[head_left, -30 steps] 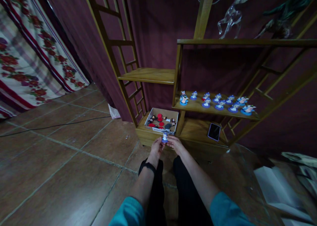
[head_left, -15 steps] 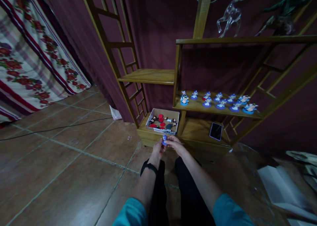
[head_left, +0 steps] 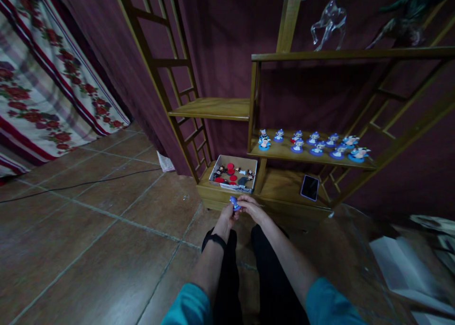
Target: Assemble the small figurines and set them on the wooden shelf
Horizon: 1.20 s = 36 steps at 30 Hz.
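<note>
I have both hands, left (head_left: 227, 214) and right (head_left: 250, 207), pinched shut on the small blue figurine (head_left: 234, 202), just short of the box (head_left: 232, 174); loose fingertips could let it fall to the floor (head_left: 106, 230).

small blue figurine (head_left: 234, 203) mostly hidden by fingers, box contents (head_left: 232, 174) indistinct

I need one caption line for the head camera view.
Both hands, left hand and right hand, hold a small blue figurine before a wooden shelf of figurines.
</note>
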Tool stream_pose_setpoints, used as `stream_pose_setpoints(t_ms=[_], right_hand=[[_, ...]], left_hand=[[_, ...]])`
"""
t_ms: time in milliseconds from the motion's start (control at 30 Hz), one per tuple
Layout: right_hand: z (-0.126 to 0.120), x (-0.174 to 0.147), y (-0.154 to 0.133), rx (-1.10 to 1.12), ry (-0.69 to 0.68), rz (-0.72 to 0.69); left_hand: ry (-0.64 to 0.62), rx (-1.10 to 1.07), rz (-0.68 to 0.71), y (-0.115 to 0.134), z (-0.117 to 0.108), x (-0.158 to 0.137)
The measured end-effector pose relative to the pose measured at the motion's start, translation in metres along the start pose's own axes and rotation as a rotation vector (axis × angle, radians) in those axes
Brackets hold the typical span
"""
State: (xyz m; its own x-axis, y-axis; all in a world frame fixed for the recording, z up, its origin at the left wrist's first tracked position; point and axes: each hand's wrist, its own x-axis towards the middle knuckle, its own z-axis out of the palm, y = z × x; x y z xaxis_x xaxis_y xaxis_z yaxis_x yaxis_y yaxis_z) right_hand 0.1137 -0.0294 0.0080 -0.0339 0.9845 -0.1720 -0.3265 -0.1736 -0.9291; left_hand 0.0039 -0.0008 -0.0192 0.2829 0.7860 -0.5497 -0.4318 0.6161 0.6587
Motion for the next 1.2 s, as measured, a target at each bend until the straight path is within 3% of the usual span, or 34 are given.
stream_pose_setpoints(t_ms=[433,1000,1200], right_hand=[[-0.008,0.010,0.008,-0.007,0.186,0.028],[-0.009,0.006,0.009,0.031,0.124,-0.029],[-0.011,0.009,0.014,0.029,0.185,-0.026]], left_hand=[[0.057,-0.043,0.045,0.004,0.004,-0.003],[0.041,-0.187,0.088,0.006,-0.001,-0.002],[0.032,-0.205,0.097,0.003,-0.002,0.002]])
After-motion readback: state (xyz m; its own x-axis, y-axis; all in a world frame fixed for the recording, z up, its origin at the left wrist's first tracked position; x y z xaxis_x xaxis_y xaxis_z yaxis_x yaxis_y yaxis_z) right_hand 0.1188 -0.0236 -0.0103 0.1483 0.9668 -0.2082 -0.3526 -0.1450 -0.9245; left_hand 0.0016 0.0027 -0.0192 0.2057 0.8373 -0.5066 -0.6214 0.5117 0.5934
